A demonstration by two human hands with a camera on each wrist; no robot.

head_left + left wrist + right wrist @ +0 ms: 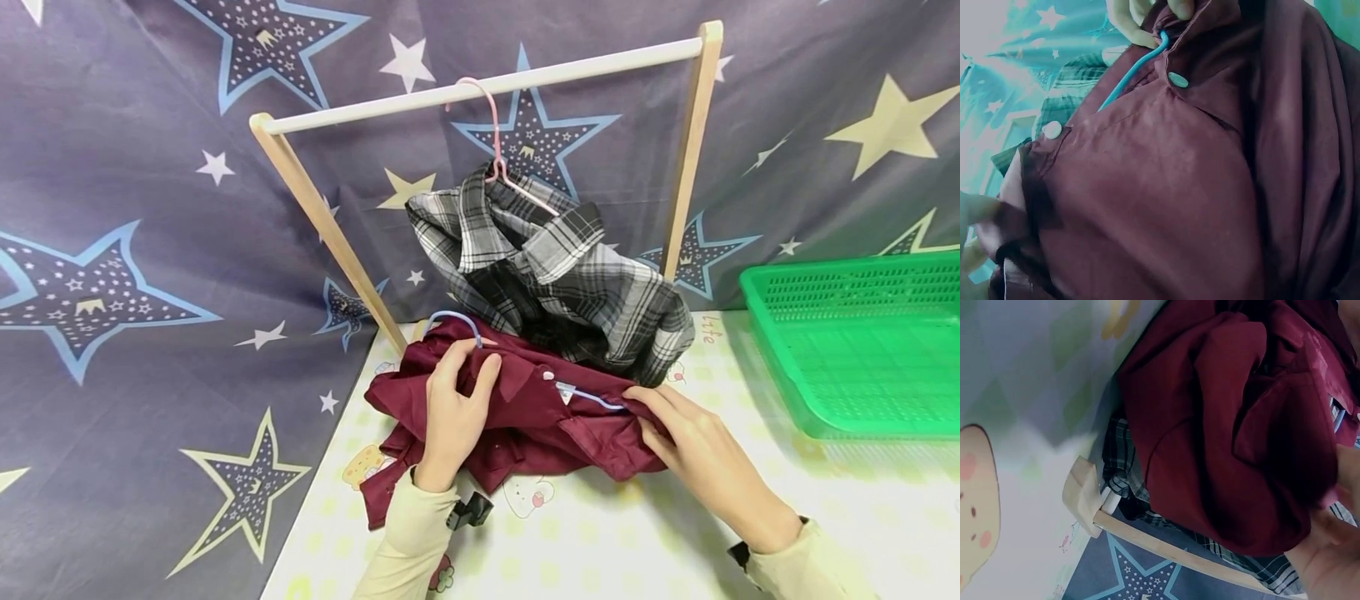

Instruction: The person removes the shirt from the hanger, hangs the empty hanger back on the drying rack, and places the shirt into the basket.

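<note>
A dark red shirt (517, 400) lies bunched over the table, with a blue hanger (592, 398) partly inside its neck opening. The hanger's hook rises at the shirt's left end. My left hand (453, 412) pinches the cloth just below that hook. Towards the other end, my right hand (686, 450) grips the shirt's edge near the tip of the hanger's arm. In the right wrist view, thumb and fingers hold a fold of the red cloth (1235, 437). White buttons (1052, 130) show along the shirt in the left wrist view.
Behind the shirt stands a rack with a white rail (600, 64) and wooden posts. A plaid shirt (555, 267) hangs from it on a pink hanger (495, 125), its lower part close behind the red shirt. A green basket (780, 367) sits at the right.
</note>
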